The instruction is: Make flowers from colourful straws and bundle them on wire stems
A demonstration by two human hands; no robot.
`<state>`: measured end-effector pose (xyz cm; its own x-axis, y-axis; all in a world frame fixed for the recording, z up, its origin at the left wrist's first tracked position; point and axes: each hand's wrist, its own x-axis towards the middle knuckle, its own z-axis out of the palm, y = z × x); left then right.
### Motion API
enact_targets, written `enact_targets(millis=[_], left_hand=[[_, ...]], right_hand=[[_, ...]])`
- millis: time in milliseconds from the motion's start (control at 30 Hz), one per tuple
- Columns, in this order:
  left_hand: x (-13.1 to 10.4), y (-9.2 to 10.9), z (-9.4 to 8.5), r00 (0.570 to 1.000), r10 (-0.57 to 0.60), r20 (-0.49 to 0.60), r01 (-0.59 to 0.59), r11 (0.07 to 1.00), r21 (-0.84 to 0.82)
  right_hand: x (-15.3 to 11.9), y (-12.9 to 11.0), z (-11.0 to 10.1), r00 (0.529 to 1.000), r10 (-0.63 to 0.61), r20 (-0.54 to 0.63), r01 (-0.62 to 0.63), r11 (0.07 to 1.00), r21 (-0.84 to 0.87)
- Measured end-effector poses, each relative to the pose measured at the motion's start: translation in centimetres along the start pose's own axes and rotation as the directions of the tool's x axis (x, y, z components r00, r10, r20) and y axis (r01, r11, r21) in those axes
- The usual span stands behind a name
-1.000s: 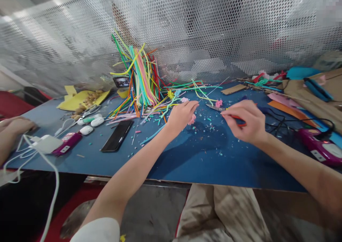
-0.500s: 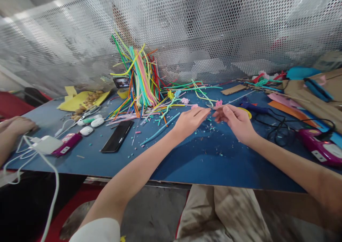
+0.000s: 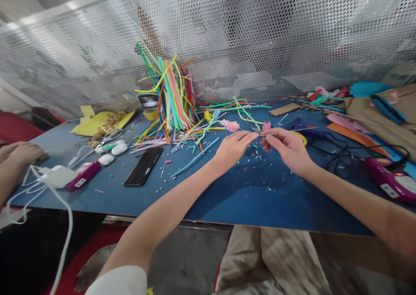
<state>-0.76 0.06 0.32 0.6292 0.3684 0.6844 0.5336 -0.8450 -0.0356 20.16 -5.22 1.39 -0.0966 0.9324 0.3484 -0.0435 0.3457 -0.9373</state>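
Note:
My left hand (image 3: 234, 149) is closed, its fingertips pinched near a small metal blade or tip (image 3: 256, 130); what exactly it grips is hard to make out. My right hand (image 3: 287, 149) pinches a thin wire (image 3: 297, 130) that sticks out to the right past the knuckles. Both sets of fingertips nearly meet above the blue table (image 3: 247, 199). Just behind them are a small pink fuzzy piece (image 3: 267, 126) and, to the left, a larger pink fuzzy piece (image 3: 232, 126). Tiny clippings lie under the hands.
A bundle of coloured pipe cleaners (image 3: 173, 95) stands at the back, a black phone (image 3: 143, 166) in front of it. At the right are a blue glue gun (image 3: 305, 128) and a purple power strip (image 3: 391, 178). Another person's hand (image 3: 24, 154) rests at the far left.
The thin wire now shows clearly across my right fingers, pointing right. My right hand has turned slightly, and my left hand has shifted a little, uncovering more of the larger pink piece.

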Motion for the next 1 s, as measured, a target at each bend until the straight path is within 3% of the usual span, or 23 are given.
enact_targets(millis=[133,400,567,667,800,1000], left_hand=[[0.0,-0.5,-0.3,0.999,0.053,-0.009,-0.053,0.999,0.009],[0.4,0.2,-0.2,0.996,0.025,0.089,-0.029,0.998,0.051],[0.7,0.6,0.0,0.990,-0.003,0.143,0.020,0.993,-0.112],[0.7,1.1,0.5,0.985,-0.069,0.157,0.104,0.969,-0.225],[0.6,1.6,1.2,0.984,-0.125,0.128,0.154,0.957,-0.246],[0.6,1.6,1.1,0.989,-0.148,0.026,0.149,0.939,-0.311]], right_hand=[[-0.2,-0.2,0.2,1.000,0.007,-0.015,-0.008,0.999,-0.050],[0.3,0.6,-0.1,0.990,0.027,-0.139,-0.035,0.998,-0.060],[0.2,0.6,0.0,0.979,0.021,-0.202,-0.035,0.997,-0.064],[0.3,0.9,-0.1,0.983,0.034,-0.182,-0.049,0.996,-0.078],[0.6,1.4,-0.4,0.987,0.061,-0.147,-0.076,0.992,-0.104],[0.5,1.4,-0.3,0.989,-0.002,-0.149,-0.022,0.987,-0.160]])
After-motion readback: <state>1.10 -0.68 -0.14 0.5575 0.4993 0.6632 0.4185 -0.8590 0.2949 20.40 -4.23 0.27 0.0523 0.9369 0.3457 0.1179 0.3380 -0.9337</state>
